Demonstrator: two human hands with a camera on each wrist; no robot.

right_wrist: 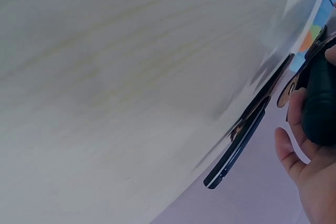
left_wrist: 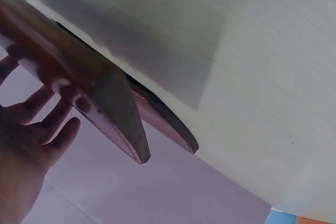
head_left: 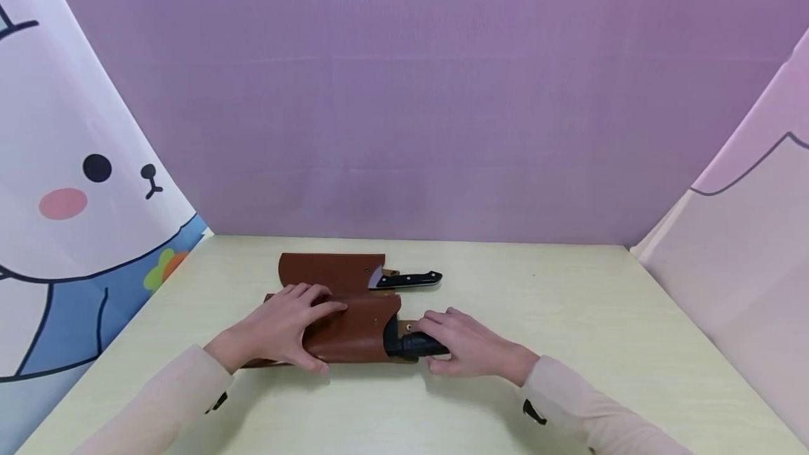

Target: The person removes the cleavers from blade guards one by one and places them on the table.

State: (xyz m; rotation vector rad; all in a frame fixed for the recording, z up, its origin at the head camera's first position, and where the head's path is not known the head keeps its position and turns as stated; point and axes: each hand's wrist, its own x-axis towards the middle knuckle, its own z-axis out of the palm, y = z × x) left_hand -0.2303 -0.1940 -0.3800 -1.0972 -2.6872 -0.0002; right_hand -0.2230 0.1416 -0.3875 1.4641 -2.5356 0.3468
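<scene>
Head view: two brown leather sheaths lie on the pale table, one behind the other, touching or nearly so. The near sheath sits under the left hand, whose fingers lie spread and fairly straight across its top, pressing it flat. A black handle sticks out of its right end; the right hand grips this handle with fingers curled round it. The far sheath holds a second knife, its black riveted handle and a bit of blade showing at the right end, untouched by either hand. Purple backdrop behind; cartoon rabbit panel at left.

Left wrist view: the near sheath appears edge-on, blurred, its stitched corner pointing down. Fingers are spread and straight beside it. The far sheath lies just past it against the table.

Right wrist view: the handle sits in the palm, fingers wrapped round it. The second knife lies edge-on on the table, apart from the hand.
</scene>
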